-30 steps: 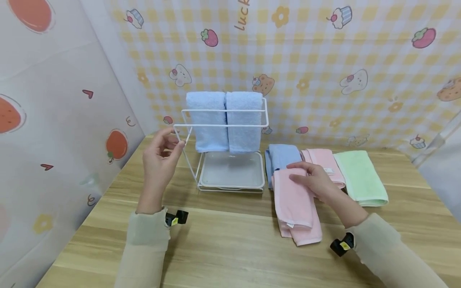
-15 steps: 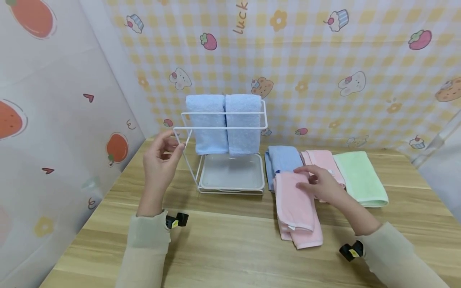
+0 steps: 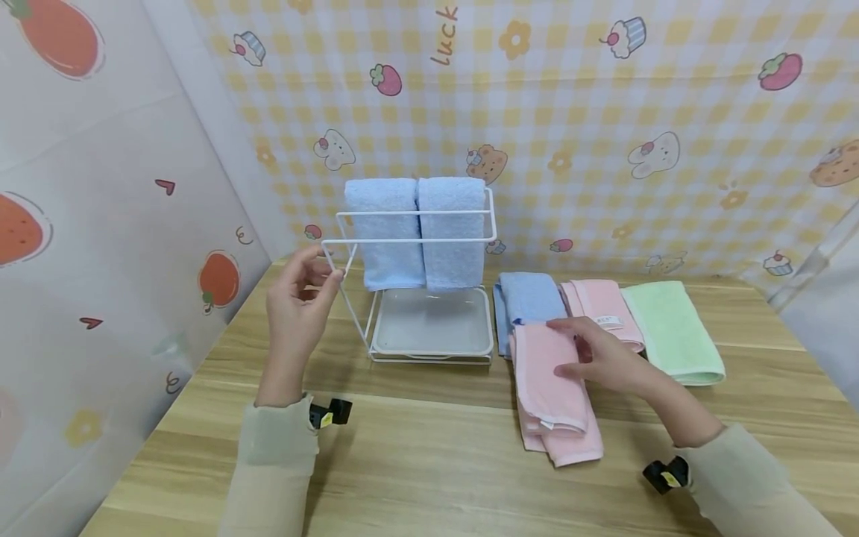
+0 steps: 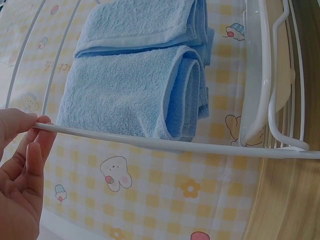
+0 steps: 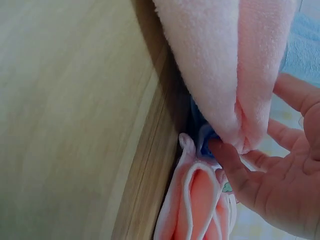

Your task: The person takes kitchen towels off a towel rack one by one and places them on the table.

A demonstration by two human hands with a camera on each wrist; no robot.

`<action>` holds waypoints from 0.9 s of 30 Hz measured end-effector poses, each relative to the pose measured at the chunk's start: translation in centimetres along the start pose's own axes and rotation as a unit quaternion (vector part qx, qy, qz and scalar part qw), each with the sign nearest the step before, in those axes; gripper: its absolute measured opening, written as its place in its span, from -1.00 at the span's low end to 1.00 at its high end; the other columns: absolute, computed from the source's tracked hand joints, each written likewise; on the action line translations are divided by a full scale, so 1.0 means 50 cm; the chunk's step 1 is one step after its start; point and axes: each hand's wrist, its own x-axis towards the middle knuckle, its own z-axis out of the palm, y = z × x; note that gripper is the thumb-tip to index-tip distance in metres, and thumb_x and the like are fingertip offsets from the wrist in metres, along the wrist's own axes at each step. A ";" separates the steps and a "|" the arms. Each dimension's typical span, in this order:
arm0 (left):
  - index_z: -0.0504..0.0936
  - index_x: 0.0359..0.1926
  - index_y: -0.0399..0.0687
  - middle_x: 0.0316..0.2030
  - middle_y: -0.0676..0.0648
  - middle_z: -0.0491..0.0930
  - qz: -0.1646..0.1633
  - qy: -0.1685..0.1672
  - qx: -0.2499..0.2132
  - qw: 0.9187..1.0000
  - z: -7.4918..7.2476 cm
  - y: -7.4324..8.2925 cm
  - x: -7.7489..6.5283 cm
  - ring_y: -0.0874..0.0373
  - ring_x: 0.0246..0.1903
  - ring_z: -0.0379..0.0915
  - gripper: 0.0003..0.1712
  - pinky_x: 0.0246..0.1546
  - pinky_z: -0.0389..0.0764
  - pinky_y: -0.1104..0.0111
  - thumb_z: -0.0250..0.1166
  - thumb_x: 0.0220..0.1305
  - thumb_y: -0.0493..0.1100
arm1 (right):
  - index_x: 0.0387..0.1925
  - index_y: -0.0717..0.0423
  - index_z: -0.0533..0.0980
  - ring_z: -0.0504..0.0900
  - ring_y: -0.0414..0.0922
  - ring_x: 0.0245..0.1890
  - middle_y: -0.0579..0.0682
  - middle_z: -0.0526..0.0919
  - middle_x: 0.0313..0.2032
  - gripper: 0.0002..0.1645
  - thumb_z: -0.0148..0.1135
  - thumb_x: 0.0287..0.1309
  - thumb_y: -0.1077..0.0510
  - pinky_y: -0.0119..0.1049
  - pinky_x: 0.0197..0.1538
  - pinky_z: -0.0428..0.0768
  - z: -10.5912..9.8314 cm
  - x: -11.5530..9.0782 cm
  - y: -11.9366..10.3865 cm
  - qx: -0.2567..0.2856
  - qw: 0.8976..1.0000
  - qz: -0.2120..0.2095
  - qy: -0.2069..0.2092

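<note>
My left hand pinches the front left bar of a white wire towel rack between thumb and fingers. In the left wrist view the fingertips meet on that bar. Two folded light-blue towels hang side by side over the rack's rear rail. On the table to the right lies a folded pink towel, with its far end over a folded blue towel. My right hand is at the pink towel's right edge, fingers and thumb extended and spread; in the right wrist view they flank its folded end.
A grey-white tray sits in the rack's base. Behind my right hand lie another folded pink towel and a green one. A patterned cloth backdrop stands behind the wooden table.
My right hand has drawn back slightly to the right across the pink towel, which has shifted a little. The left hand keeps its hold on the rack. The head view has tilted slightly.
</note>
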 end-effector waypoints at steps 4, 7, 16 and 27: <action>0.62 0.01 -0.21 -0.43 0.42 0.56 -0.001 -0.001 0.001 1.000 0.000 0.000 0.000 0.46 -0.44 0.51 -0.69 -0.47 0.49 0.62 0.37 0.24 -0.34 | 0.36 0.23 0.31 0.34 -0.04 -0.11 0.28 0.39 0.23 -0.12 0.50 0.04 0.11 -0.40 -0.20 0.40 -0.001 -0.005 0.005 -0.004 1.000 0.000 -0.017; 0.62 0.01 -0.21 -0.43 0.42 0.56 0.000 0.000 0.001 1.000 0.000 0.001 0.000 0.47 -0.44 0.51 -0.69 -0.47 0.48 0.62 0.37 0.23 -0.34 | 0.39 0.20 0.27 0.37 -0.03 -0.08 0.27 0.37 0.25 -0.07 0.50 0.04 0.09 -0.40 -0.16 0.44 0.002 -0.011 0.006 -0.024 0.999 0.000 -0.028; 0.62 0.01 -0.21 -0.43 0.42 0.55 0.001 0.002 0.002 1.000 0.000 0.002 -0.001 0.47 -0.45 0.50 -0.69 -0.47 0.48 0.63 0.37 0.22 -0.36 | 0.40 0.20 0.25 0.43 0.12 0.19 0.30 0.36 0.29 -0.07 0.49 0.06 0.10 -0.09 0.09 0.59 0.007 -0.017 -0.006 -0.066 0.997 -0.013 -0.031; 0.63 0.01 -0.19 -0.43 0.37 0.56 -0.001 -0.001 -0.003 1.000 -0.002 0.002 -0.001 0.45 -0.45 0.49 -0.69 -0.47 0.48 0.59 0.37 0.23 -0.36 | 0.32 0.28 0.34 0.58 -0.02 -0.18 0.21 0.55 -0.01 -0.21 0.45 0.10 0.18 -0.39 -0.25 0.59 -0.032 0.008 -0.025 -0.026 1.000 0.002 0.013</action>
